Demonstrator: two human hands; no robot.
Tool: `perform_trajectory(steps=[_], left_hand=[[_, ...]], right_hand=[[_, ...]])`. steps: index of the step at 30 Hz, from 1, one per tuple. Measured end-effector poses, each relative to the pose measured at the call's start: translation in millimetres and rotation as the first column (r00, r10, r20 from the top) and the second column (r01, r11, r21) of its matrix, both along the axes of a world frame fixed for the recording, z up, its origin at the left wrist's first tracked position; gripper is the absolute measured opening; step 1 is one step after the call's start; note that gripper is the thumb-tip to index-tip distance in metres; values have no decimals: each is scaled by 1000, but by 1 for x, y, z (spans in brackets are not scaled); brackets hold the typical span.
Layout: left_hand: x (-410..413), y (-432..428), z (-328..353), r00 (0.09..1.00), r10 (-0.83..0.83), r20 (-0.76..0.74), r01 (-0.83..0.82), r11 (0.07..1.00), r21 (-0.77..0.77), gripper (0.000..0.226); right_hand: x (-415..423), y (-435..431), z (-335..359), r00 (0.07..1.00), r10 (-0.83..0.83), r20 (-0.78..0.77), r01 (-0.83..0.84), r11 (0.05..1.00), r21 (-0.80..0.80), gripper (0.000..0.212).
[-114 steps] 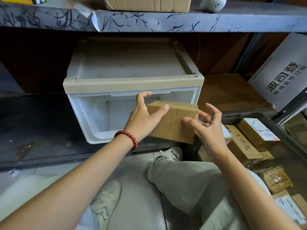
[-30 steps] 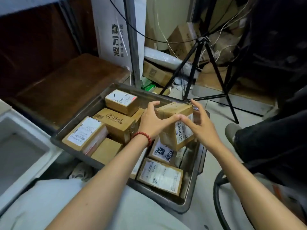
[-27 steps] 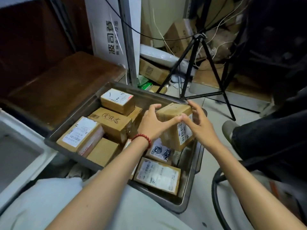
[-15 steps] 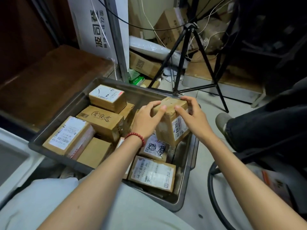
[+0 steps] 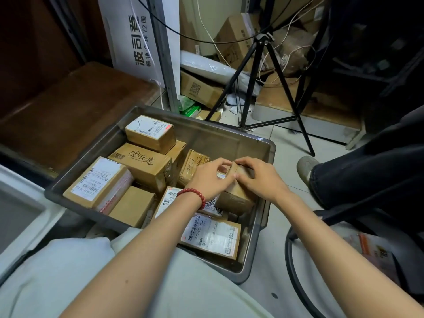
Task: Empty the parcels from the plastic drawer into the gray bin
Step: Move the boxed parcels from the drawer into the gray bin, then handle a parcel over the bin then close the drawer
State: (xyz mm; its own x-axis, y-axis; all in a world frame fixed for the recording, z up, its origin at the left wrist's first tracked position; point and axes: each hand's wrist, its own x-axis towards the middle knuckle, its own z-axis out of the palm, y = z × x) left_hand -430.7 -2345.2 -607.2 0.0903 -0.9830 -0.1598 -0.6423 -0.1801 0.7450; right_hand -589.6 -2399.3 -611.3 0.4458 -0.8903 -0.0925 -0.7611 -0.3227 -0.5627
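- Both of your grips are closed on one small brown parcel (image 5: 234,198). Your left hand (image 5: 211,180) curls its fingers round the top left edge. Your right hand (image 5: 259,177) lies over the top with its fingers bent down onto the cardboard.
- Your two sets of fingertips meet at the top of that parcel.
- You have the parcel inside the gray bin (image 5: 273,145), at its right side. It is tilted, resting on other parcels and close to the right wall.
- Toward you from it lies a flat parcel with a large white label (image 5: 211,236). You cannot tell from this view whether the two touch.
- Just left of your left hand leans a taped parcel with handwriting (image 5: 192,166).
- Further left you have a long printed box (image 5: 142,164), and a small white-topped box (image 5: 150,133) rests partly on it at the far side.
- Against the left wall lies a labelled parcel (image 5: 98,182), with a plain box (image 5: 132,205) beside it at the near wall.
- Your left wrist carries a red bead bracelet (image 5: 195,195).
- At the left edge you see a corner of the white plastic drawer (image 5: 23,216), just beside the bin.
- Your pale trouser leg (image 5: 68,283) covers the near left corner of the bin.
- Beyond the bin a black tripod (image 5: 259,83) stands on the tiled floor.
- To your right are another person's dark trouser leg (image 5: 367,175) and shoe (image 5: 306,167).
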Motion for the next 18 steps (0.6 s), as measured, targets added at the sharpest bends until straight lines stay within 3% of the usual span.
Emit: perform_trajectory(steps=[3, 7, 13, 18], left_hand=[[8, 8, 3, 971, 6, 239, -9, 1000, 11, 42], [24, 20, 12, 798, -7, 603, 16, 1000, -9, 45], [39, 48, 38, 728, 91, 679, -73, 996, -55, 45], [61, 98, 97, 757, 306, 577, -269, 951, -151, 48]], right_hand=[[2, 4, 3, 988, 0, -152, -12, 997, -75, 45], [1, 5, 14, 973, 29, -228, -59, 990, -129, 54], [18, 13, 41, 974, 105, -202, -145, 970, -196, 60], [48, 34, 100, 953, 244, -177, -288, 912, -293, 67]])
